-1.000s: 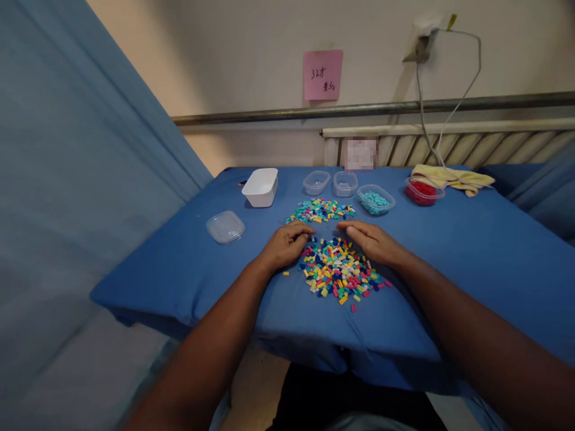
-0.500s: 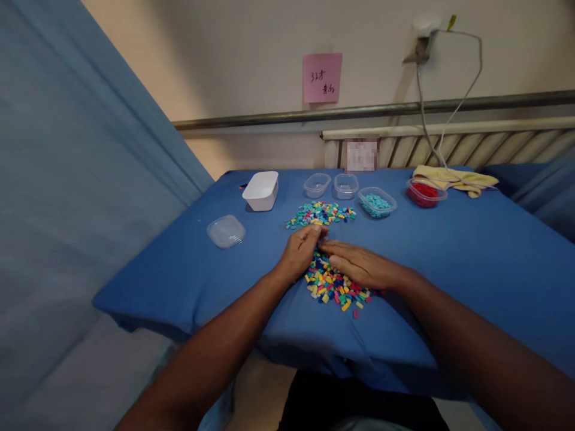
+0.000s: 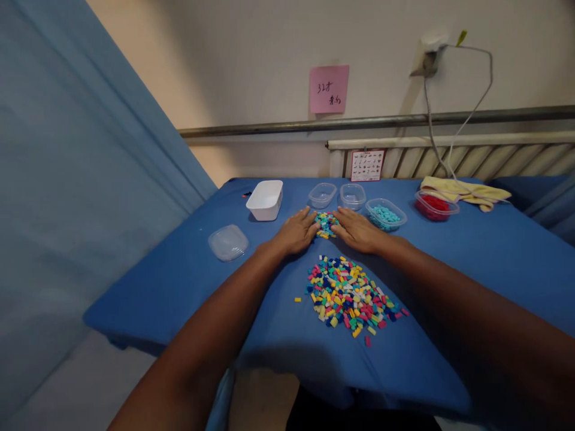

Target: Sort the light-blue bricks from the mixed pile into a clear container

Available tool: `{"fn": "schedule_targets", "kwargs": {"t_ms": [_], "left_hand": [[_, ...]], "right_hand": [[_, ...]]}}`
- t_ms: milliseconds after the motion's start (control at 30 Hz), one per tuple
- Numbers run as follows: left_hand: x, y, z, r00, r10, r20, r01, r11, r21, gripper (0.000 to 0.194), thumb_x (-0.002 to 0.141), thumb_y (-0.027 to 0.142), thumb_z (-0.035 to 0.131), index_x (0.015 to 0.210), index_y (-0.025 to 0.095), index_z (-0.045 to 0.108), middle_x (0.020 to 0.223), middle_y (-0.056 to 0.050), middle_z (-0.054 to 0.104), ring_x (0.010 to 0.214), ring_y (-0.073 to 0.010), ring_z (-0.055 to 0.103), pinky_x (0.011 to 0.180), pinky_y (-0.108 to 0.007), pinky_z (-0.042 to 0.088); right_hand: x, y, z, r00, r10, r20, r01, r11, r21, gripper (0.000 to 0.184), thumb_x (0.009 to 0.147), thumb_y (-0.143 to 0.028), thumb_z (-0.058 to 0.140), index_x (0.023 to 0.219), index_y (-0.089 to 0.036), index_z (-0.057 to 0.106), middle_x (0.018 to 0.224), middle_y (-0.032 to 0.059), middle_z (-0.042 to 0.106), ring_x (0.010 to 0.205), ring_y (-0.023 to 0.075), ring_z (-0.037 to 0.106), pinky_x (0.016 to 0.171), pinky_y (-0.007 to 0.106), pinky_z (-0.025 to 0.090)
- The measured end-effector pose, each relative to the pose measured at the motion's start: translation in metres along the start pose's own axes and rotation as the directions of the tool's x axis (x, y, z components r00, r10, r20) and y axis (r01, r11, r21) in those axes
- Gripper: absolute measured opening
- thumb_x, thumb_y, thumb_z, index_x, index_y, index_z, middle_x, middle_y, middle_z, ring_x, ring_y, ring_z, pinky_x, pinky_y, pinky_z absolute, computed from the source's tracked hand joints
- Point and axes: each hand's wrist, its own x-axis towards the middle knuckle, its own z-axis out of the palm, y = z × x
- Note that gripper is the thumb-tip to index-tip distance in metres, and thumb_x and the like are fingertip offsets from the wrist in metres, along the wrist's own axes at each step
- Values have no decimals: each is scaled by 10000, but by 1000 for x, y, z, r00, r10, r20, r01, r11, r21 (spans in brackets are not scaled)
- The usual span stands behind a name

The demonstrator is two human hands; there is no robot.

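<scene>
My left hand (image 3: 297, 231) lies with fingers stretched out against the left side of the far pile of small toy bricks (image 3: 325, 224). On the pile's right side, my right hand (image 3: 357, 230) rests likewise with its fingers extended. Parts of this mostly turquoise, green and yellow pile are covered by both hands. Nearer to me spreads a larger pile of mixed-colour bricks (image 3: 348, 293), apart from both hands. A single yellow brick (image 3: 297, 299) lies to its left. Just beyond my right hand stands a clear tub of turquoise bricks (image 3: 385, 215).
Two clear tubs (image 3: 322, 196) stand behind the far pile, with a white box (image 3: 265, 200) to their left. A clear lid (image 3: 229, 243) lies at left. At right are a tub of red pieces (image 3: 435, 206) and a yellow cloth (image 3: 467, 190). A blue curtain hangs at left.
Both hands came together over the near pile, then moved forward and apart to the two sides of the far pile. That pile looks narrower between them. The camera view has tilted slightly upward.
</scene>
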Motion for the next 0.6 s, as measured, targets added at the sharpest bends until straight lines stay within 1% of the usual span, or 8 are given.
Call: {"fn": "schedule_targets", "kwargs": {"t_ms": [67,133,200,300,367,433,500,600], "left_hand": [[17,0,11,999,-11,40,12,1000,-11,667,1154,487,370,1687,90,422,1784,-239,269,1688,-373,224,1353,-601,217],[25,4,21,998,40,49,-39,999,-29,663,1159,461,342,1691,69,401,1776,-243,288,1695,-347,210,1363,-574,208],[24,12,29,994,90,69,-90,996,-3,686,1153,458,335,1705,52,365,1782,-242,278,1696,-346,209,1369,-554,200],[12,27,32,981,147,128,-156,986,66,737,1144,501,338,1728,54,314,1803,-224,238,1702,-364,173,1373,-547,175],[2,35,29,965,192,178,-209,974,83,766,1146,524,319,1735,34,288,1811,-228,204,1707,-359,152,1378,-532,151],[-6,39,23,949,215,231,-241,966,89,780,1149,534,308,1741,28,274,1812,-229,193,1709,-350,150,1379,-526,143],[-14,37,13,941,211,266,-244,965,96,765,1150,542,315,1750,68,283,1814,-212,198,1709,-350,157,1372,-552,153],[-27,26,-2,949,159,271,-198,973,122,734,1153,558,312,1759,145,297,1826,-170,174,1708,-360,156,1358,-604,157]], "right_hand": [[13,2,7,999,-12,41,13,1000,-7,800,1119,-667,332,1712,-137,424,1792,207,337,1672,444,282,1329,707,266],[15,3,11,995,-49,81,51,999,-13,818,1113,-685,342,1728,-148,395,1797,194,334,1680,422,271,1340,679,264],[7,4,11,990,-90,113,93,996,-15,867,1103,-708,354,1743,-122,358,1803,200,319,1687,410,254,1358,645,245],[-14,6,7,981,-133,143,136,991,-12,930,1080,-761,357,1745,-111,354,1804,205,310,1686,418,250,1367,647,220],[-29,7,4,975,-165,149,168,986,-4,923,1073,-786,347,1743,-151,377,1804,185,322,1682,416,267,1366,656,226],[-43,8,1,972,-190,139,192,981,4,914,1071,-797,344,1735,-173,403,1799,180,335,1676,413,285,1364,656,238],[-55,10,0,973,-193,123,194,981,4,904,1069,-800,358,1725,-181,427,1792,180,347,1677,408,283,1369,644,236],[-71,12,-2,982,-163,97,164,986,-3,888,1061,-800,398,1729,-216,425,1797,159,337,1686,411,242,1373,644,226]]}}
